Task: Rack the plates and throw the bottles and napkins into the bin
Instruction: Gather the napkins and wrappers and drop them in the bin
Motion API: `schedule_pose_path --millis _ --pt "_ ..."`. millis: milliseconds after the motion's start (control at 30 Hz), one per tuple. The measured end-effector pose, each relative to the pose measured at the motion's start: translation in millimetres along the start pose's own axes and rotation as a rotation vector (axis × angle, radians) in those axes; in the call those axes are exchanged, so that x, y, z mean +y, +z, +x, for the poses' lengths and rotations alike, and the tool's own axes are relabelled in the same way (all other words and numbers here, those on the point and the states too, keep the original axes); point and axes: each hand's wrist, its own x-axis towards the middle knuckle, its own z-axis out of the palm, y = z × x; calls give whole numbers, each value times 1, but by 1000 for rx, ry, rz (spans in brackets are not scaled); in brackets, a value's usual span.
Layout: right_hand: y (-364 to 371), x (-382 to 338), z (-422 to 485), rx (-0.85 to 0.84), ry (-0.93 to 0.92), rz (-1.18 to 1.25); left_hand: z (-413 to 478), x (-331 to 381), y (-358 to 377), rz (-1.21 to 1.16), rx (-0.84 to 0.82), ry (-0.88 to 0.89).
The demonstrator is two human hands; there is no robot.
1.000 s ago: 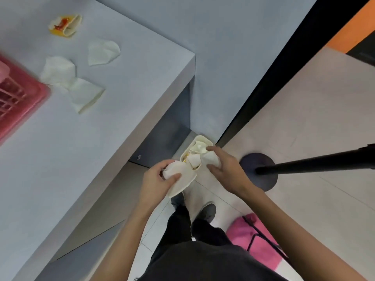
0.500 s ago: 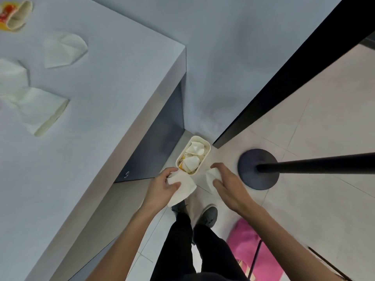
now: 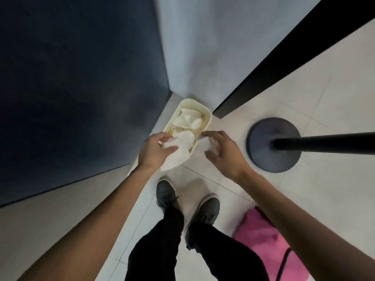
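A cream rectangular bin (image 3: 205, 110) stands on the floor in the corner, with several crumpled white napkins (image 3: 188, 118) inside. My left hand (image 3: 155, 152) grips a large white napkin (image 3: 178, 157) over the bin's near end. My right hand (image 3: 226, 153) is just right of the bin's near corner. A small white napkin (image 3: 206, 141), blurred, sits between its thumb and fingers. No plates or bottles are in view.
A dark blue counter panel (image 3: 81, 88) fills the left. A black post (image 3: 324, 143) on a round base (image 3: 261, 157) stands right of the bin. My shoes (image 3: 166, 195) are below the hands, and a pink bag (image 3: 261, 236) lies by my right leg.
The view has tipped down, so the tabletop with its napkins is gone from sight. Both hands have dropped closer to the bin, the left one over its near end.
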Motion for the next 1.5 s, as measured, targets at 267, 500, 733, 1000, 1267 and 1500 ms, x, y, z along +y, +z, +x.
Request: schedule_pose_path --millis 267,500,733,1000,1267,1500 --pt "51 81 116 55 -132 15 119 -61 76 133 58 154" --pt "70 107 201 -49 -255 -404 143 -98 102 648 88 605" --pt "93 119 230 -184 -151 -666 116 -128 109 834 -34 679" --pt "112 123 222 -366 -67 -734 115 -114 131 836 -301 333" --pt "178 141 263 -412 165 -1002 153 -131 159 827 -429 203" --pt "155 126 273 -526 244 -856 153 -115 155 891 -471 145"
